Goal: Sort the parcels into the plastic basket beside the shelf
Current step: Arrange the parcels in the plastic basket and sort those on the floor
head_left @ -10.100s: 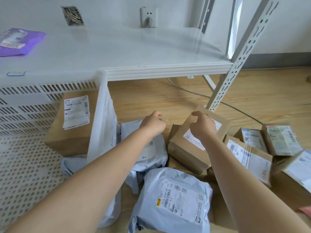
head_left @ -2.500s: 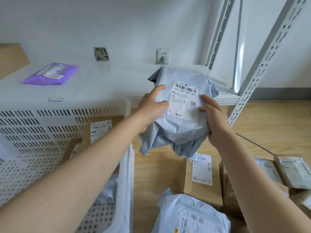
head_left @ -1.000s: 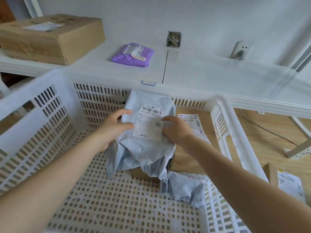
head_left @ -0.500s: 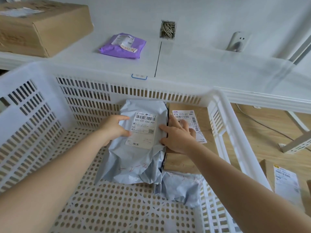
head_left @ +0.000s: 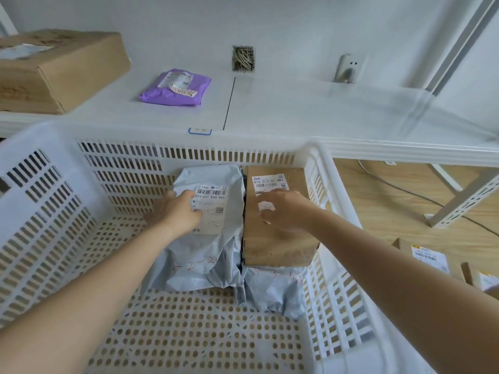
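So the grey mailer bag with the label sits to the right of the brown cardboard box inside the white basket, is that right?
Not quite. The head view shows the grey mailer bag to the left of the brown cardboard box, not the right. Both are inside the white basket, as you said, with the left hand on the bag's label.

A white shelf board (head_left: 310, 109) on slotted white metal uprights (head_left: 464, 201) runs along a pale wall (head_left: 283, 20) with a socket (head_left: 348, 67) and an open cable box (head_left: 243, 58), above a light wooden floor (head_left: 399, 206) crossed by a cable (head_left: 388, 182).
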Available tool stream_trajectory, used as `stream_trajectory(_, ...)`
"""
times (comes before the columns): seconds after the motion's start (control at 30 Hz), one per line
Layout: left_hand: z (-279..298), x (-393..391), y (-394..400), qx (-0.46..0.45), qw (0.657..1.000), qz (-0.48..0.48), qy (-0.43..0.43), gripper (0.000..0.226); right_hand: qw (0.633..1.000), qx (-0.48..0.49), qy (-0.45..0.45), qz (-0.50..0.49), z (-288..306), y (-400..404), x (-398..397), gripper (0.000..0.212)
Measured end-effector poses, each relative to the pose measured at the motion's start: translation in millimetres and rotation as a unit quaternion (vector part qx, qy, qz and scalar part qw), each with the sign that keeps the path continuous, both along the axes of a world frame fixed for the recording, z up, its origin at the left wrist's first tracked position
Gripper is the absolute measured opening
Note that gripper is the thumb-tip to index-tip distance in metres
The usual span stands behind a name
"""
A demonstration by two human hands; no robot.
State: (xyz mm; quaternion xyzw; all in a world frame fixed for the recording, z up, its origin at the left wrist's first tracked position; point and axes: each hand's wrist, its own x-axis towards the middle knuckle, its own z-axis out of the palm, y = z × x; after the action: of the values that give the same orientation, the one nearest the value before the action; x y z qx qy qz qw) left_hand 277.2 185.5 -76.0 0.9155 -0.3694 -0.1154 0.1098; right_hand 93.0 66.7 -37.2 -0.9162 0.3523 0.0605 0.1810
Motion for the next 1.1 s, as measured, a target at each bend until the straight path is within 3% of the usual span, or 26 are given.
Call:
stream_trajectory(0.3,62.2,-60.9,-32.8,-0.129,0.989,-0.040,0.051,0.022,0.982,-0.118,-0.110,-0.096,61.6,-14.4,-80.6,0.020)
stream_trajectory(0.43,83.4,-102.9,-59.9,-0.169,0.982,-0.057,0.069,0.016,0.968,-0.165,-0.110,-0.155,79.0,-32.8,-137.4,0.020)
stream_trajectory(0.87,122.9,-250.1,-135.1,-0.241,0.950,-0.182,0.076,0.022,0.960,-0.115,-0.060,-0.248,64.0,-73.3,-297.4,0.020)
stream_trajectory(1.1,97.5,-315.6,-166.0,-0.175,0.956,-0.211,0.110,0.017,0.953,-0.046,-0.078,-0.290,27.7,-82.7,-356.5,0.013)
